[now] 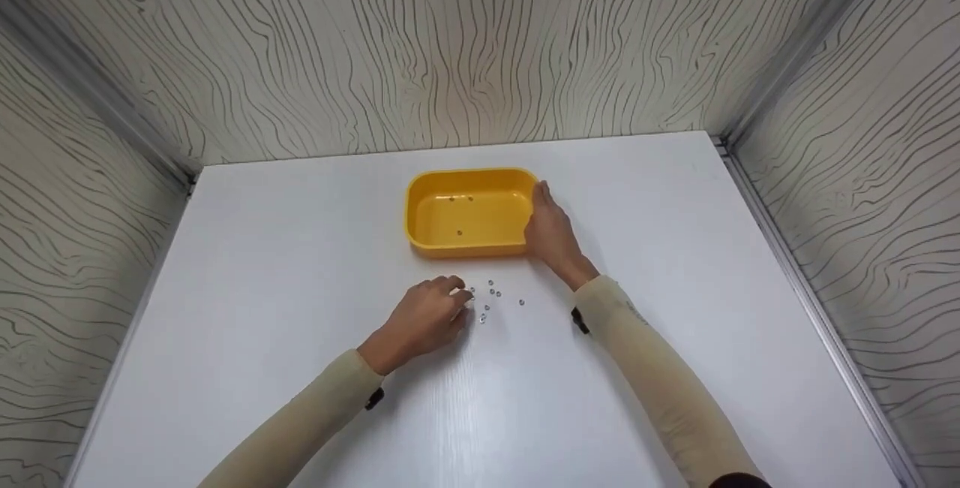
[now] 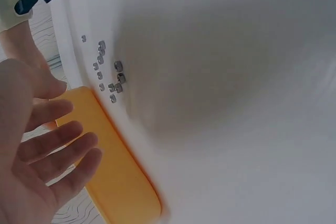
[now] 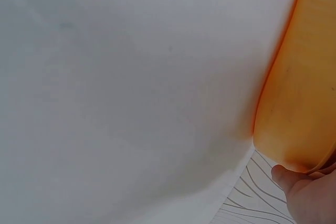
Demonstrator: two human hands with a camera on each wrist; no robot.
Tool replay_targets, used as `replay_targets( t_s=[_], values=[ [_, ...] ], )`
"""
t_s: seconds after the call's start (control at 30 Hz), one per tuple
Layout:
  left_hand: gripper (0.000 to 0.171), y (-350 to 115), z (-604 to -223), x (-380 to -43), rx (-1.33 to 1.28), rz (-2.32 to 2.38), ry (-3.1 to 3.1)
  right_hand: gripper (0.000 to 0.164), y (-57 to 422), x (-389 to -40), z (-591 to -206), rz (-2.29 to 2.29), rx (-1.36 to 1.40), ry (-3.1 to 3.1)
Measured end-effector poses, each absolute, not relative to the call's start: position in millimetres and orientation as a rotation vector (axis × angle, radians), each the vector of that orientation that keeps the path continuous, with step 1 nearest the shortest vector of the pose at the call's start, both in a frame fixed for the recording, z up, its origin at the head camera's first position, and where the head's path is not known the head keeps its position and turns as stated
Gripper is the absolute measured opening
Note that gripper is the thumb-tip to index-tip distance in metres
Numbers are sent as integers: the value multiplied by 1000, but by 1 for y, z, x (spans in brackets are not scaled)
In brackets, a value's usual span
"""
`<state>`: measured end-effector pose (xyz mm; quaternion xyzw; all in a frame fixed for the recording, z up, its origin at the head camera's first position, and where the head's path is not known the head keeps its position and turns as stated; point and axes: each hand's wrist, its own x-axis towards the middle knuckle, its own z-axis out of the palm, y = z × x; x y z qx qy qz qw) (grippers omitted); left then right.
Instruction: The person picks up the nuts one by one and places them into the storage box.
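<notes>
Several small metal nuts [image 2: 118, 66] lie loosely grouped on the white table, in front of a yellow plastic bin [image 1: 484, 251]. A few more nuts [image 1: 460, 233] are inside the bin, on its floor. Just left of the loose group is my left hand [image 1: 431, 315], its fingertips beside the nearest nuts. The left wrist view shows the fingers [image 2: 63, 150] spread and loosely bent, with nothing seen between them. At the bin's right end, my right hand [image 1: 551, 233] holds the wall near the front corner. Its thumb [image 3: 286, 177] shows against the bin in the right wrist view.
The white table [image 1: 300, 248] meets a wood-patterned panel [image 1: 450, 45] at the back. Similar panels [image 1: 892, 173] stand at both sides, with metal rails [image 1: 795, 248] along the table's side edges.
</notes>
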<state>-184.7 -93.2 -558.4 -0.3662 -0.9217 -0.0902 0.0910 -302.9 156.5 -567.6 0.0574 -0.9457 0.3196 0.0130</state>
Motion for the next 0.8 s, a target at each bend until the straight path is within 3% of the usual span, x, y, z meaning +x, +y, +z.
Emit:
replay_targets(
  t_s=[0.37,0.8],
  values=[
    [9,-98,-576,-174,-1243,93,-2522,69,156,-302,-566,1016,161,-2948],
    [24,-97,-588,-165,-1409,596,-2294,66,157,-301,-567,1029,171,-2944]
  ],
)
